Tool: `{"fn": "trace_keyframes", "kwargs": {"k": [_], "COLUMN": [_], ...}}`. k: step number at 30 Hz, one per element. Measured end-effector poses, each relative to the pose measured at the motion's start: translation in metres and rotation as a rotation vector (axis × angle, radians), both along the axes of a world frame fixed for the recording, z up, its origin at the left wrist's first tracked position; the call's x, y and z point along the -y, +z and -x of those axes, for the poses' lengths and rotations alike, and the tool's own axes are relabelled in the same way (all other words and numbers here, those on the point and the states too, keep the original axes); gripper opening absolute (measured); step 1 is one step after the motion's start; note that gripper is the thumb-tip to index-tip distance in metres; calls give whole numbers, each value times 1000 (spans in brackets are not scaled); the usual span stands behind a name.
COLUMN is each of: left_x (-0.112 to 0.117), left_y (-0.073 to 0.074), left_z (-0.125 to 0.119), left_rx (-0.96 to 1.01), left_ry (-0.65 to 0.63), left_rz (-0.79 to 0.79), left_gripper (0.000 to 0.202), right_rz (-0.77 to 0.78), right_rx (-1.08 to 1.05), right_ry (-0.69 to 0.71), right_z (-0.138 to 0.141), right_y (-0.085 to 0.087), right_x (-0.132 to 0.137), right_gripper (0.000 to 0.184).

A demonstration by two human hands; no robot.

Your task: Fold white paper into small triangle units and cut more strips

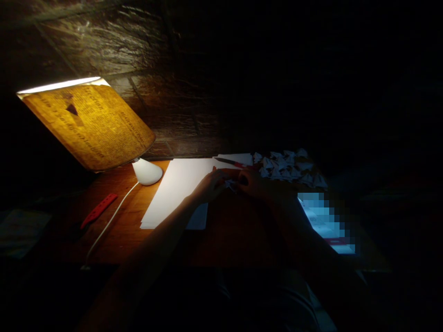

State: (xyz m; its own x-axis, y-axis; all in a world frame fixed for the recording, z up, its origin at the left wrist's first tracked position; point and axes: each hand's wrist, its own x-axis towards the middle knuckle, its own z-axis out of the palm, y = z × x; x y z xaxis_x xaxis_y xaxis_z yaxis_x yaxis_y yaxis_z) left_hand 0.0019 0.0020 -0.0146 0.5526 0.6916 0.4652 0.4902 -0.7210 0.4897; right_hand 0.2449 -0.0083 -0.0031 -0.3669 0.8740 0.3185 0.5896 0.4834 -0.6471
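Both of my hands meet over the wooden table [235, 235], closed around a small folded piece of white paper [230, 183]. My left hand [213, 183] pinches its left side, and my right hand [252, 182] grips it from the right with fingers curled. Dim light hides the exact folds and fingertips. Left of my hands lies a stack of white paper sheets [180, 189], partly under my left forearm. Just behind them, a knife with a dark blade and red handle [230, 162] rests on more white paper [238, 158].
A lit lamp [90, 124] stands at the left, its white cord [110, 221] running to the front edge. Near it lies a red strip-shaped object [98, 210]. Several small folded papers [287, 166] are heaped at the back right, behind a glowing screen [321, 226]. A stone wall [138, 55] rises behind.
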Motion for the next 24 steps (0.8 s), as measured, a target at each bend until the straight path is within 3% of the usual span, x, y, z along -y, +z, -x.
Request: {"fn": "trace_keyframes", "kwargs": {"k": [8, 16, 24], "left_x": [5, -2, 1], "left_y": [9, 2, 9], "left_z": [0, 3, 5], "left_rx": [124, 105, 151], "left_ry": [89, 141, 109], "left_rz": [167, 255, 345], "left_gripper": [34, 30, 35], "right_rz": [55, 137, 229], "right_rx": [-222, -432, -395], "right_ry": [4, 84, 188], "right_z": [5, 9, 8], "right_y": [7, 5, 9], "right_x": [8, 7, 8], "right_gripper": [24, 28, 40]}}
